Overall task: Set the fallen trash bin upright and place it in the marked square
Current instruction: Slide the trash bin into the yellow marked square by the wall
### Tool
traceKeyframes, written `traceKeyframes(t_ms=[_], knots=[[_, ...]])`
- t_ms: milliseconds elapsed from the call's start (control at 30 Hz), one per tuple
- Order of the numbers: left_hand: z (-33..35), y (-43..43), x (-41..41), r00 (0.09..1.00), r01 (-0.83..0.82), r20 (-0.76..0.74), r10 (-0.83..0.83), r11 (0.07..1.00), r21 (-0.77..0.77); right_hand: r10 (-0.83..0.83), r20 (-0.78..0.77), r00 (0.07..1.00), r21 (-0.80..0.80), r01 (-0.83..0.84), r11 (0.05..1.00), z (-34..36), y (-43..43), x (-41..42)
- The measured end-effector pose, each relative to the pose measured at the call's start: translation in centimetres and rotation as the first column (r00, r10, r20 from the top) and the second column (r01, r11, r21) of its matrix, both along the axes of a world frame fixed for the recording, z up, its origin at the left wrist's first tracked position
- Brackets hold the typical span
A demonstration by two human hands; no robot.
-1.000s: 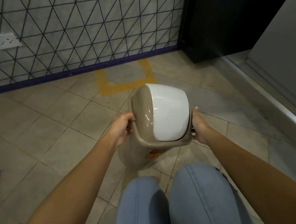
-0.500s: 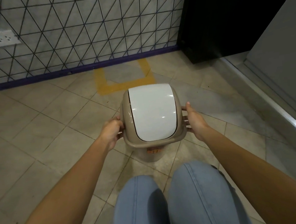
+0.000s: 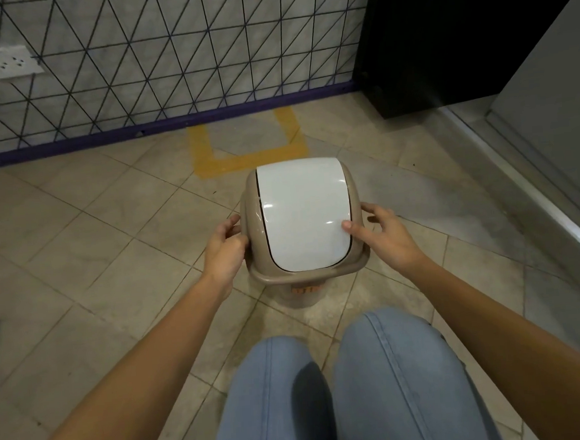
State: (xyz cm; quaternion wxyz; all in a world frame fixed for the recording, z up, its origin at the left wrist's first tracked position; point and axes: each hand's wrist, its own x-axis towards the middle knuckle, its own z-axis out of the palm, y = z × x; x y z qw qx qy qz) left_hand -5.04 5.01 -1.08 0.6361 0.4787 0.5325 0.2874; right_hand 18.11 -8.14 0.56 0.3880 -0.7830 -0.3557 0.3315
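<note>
A small beige trash bin [image 3: 300, 219] with a white swing lid stands upright on the tiled floor in front of my knees. My left hand [image 3: 223, 250] grips the left side of its lid rim. On the right side, my right hand [image 3: 384, 235] holds the rim with the thumb resting on the white lid. The marked square [image 3: 248, 157], outlined in yellow tape against the wall, lies just beyond the bin, with nothing in it. The bin's base is mostly hidden under its lid.
A patterned wall with a purple baseboard [image 3: 172, 123] closes the far side. A black cabinet [image 3: 440, 37] stands at the back right. A raised grey ledge [image 3: 538, 202] runs along the right. My knees [image 3: 345, 387] in blue jeans are near the bottom.
The bin went from tilted on its side to upright, turning so its white lid faces up. Both hands stayed on its sides; the right thumb moved onto the lid.
</note>
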Motion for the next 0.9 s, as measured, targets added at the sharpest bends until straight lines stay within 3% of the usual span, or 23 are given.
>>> traceKeyframes(t_ms=[133, 300, 400, 600, 900], knots=[[0.0, -1.3, -0.5, 1.0, -0.002, -0.03, 0.006, 0.99, 0.138, 0.126, 0.205, 0.971, -0.023, -0.124, 0.992, 0.0, -0.7, -0.4], [0.4, -3.3, -0.9, 0.97, 0.242, -0.096, -0.223, 0.91, 0.336, 0.232, 0.302, 0.925, -0.026, -0.236, 0.971, -0.3, -0.9, -0.9], [0.3, -3.4, -0.5, 0.939, 0.338, -0.211, -0.271, 0.844, 0.416, 0.247, 0.283, 0.927, -0.038, -0.246, 0.968, -0.9, -0.7, -1.1], [-0.1, -2.8, -0.8, 0.919, 0.367, -0.297, -0.261, 0.84, 0.4, 0.257, 0.275, 0.926, -0.038, -0.257, 0.966, -1.1, 0.1, -0.9], [0.0, -1.9, -0.9, 0.932, 0.338, -0.273, -0.238, 0.844, 0.417, 0.311, 0.259, 0.914, -0.065, -0.305, 0.95, -0.2, 2.0, -0.3]])
